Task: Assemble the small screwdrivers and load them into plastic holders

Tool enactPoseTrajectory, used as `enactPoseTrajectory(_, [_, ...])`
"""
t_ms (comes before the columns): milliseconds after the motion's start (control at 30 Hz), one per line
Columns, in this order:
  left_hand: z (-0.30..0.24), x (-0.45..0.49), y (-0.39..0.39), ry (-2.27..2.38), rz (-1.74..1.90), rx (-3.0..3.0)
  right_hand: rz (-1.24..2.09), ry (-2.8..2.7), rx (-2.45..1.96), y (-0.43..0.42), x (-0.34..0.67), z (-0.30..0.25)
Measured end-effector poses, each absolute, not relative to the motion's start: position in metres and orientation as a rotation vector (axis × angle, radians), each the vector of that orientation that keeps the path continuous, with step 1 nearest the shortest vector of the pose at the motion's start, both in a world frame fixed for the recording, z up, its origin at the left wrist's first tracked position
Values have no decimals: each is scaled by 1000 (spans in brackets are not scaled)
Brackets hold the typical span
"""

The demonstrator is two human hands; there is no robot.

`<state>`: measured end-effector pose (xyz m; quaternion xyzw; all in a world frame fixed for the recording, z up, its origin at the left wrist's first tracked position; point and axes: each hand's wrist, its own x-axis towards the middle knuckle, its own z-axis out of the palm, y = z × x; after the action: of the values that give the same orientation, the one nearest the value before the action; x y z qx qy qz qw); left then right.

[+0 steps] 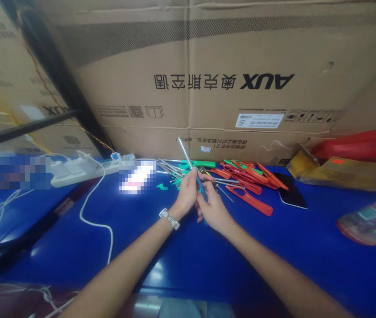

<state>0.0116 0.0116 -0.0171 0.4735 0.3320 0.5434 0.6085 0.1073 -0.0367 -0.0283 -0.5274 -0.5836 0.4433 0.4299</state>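
Both my hands meet above a blue table (274,247). My left hand (186,192), with a metal watch on its wrist, is closed round a thin metal rod (184,152) that sticks up and to the left. My right hand (212,207) is closed on a blue handle (201,185) at the rod's lower end. Just behind my hands lies a pile of red handles (250,185), green handles (201,164) and bare metal rods (168,168).
A big AUX cardboard box (241,79) stands along the table's back edge. A white power strip (85,167) with a white cable (98,221) lies at the left. A dark phone (292,192) lies right of the pile, with red and brown packages (350,170) further right.
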Motion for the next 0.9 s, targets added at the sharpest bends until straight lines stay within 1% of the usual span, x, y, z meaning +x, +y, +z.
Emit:
enactPoseTrajectory(133, [-11,9,13,726,1286,1083,1239,-1413,-1189,-37,104,-33])
enactPoseTrajectory(233, [-5,1,15,662,1337,882,1380,-1431,-1140,-38,103,-32])
enactPoseTrajectory(300, [-4,-5,16,612,1299,755,1406,-1466,-1155,-41,101,-31])
enactPoseTrajectory(467, [-7,-12,15,572,1246,648,1240,-1498,-1217,-46,95,-33])
enactPoseTrajectory(567, [-8,-14,14,665,1218,661,1173,-1480,-1253,-46,96,-35])
enactPoseTrajectory(667, [-8,-12,13,733,1174,666,1024,-1538,-1328,-47,99,-31])
enactPoseTrajectory(800, [-5,-8,11,718,1304,652,735,-1682,-1404,-52,99,-23])
enactPoseTrajectory(900, [-2,-7,12,702,1387,646,703,-1791,-1415,-55,95,-19])
